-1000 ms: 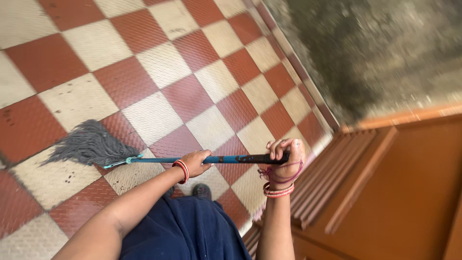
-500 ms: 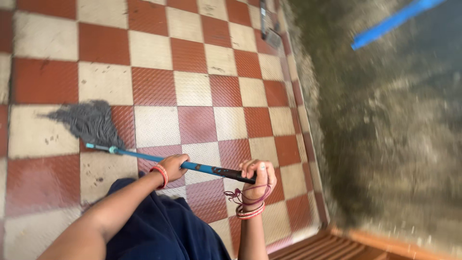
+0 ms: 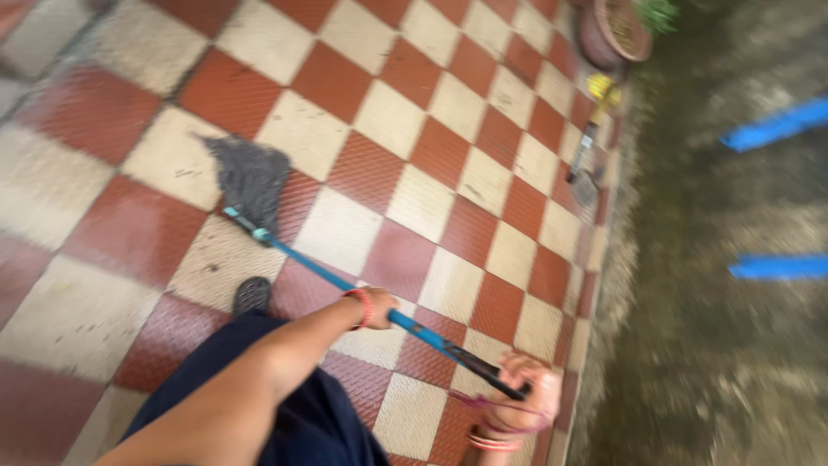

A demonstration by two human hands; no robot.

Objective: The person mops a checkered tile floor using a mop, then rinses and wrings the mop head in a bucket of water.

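1. Your left hand (image 3: 376, 307) grips the blue mop handle (image 3: 345, 286) mid-shaft.
2. Your right hand (image 3: 526, 399) clasps its black end.
3. Grey mop head (image 3: 250, 179) lies on the red-and-cream checkered floor (image 3: 448, 129).

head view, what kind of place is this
Probably an outdoor porch or walkway along a yard: a red and cream checkered tile floor runs beside rough mossy ground, with a round clay plant pot at the tiled edge. Both hands hold a blue-handled grey string mop.
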